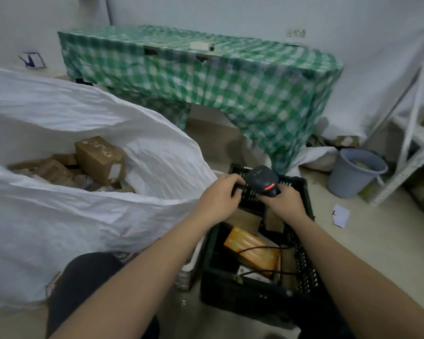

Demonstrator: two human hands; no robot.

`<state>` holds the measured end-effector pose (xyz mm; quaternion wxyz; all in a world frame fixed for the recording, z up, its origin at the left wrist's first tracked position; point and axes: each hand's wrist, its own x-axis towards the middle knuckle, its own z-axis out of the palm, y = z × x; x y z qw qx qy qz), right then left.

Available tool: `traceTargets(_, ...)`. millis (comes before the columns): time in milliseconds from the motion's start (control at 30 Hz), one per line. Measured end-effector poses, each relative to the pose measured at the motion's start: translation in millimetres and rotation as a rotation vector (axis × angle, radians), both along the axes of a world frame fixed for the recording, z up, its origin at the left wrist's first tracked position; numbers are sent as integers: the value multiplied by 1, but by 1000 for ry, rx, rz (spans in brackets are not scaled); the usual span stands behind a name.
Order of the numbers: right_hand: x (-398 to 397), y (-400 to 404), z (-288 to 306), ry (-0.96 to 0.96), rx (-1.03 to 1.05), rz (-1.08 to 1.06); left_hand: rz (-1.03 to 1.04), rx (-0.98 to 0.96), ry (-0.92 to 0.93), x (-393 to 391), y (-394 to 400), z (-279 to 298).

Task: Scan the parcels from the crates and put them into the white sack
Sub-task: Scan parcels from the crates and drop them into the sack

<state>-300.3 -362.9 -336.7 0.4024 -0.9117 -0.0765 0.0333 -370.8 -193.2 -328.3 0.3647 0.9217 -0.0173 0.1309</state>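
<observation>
A black lattice crate point(230, 298) stands on the floor in front of me. Inside it lie an orange box point(252, 250), brown parcels point(245, 219) and a white-labelled pack. My right hand point(285, 204) grips a dark handheld scanner point(261, 178) over the crate's far end, its red light on; the scanner's cable point(262, 248) trails across the orange box. My left hand point(218, 196) curls its fingers on a dark object point(245, 192) just left of the scanner; I cannot tell whether this is a parcel or the crate's wall. The open white sack point(83, 216) at my left holds several brown boxes point(98, 160).
A table under a green checked cloth point(206, 77) stands against the far wall. A grey bucket point(353, 174) and a white shelf frame point(411, 148) are at the right, a paper slip point(340, 215) lies on the floor. My knee point(83, 285) is low left beside a white crate point(189, 270).
</observation>
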Motion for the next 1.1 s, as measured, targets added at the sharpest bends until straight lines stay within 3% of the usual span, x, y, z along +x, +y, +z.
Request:
traceTargets(267,79,-59,-120,245,60,-84,-8,-16,472,93,-51,-126)
traceTargets(500,167,-59,-215,342,129,-161,89,42,701,186,-52,-241)
traceTargets(667,221,-56,-279,447,166,-221,151,90,738,251,-56,-315)
traceTargets(867,259,-42,-340,534,245,-231,256,-62,726,292,-50,-380)
traceTargets(1000,267,-40,-345,342,240,-322,254,-133,659,308,-52,-399)
traceTargets(1100,272,-46,-335,150,275,-484,120,-286,578,328,-77,-393)
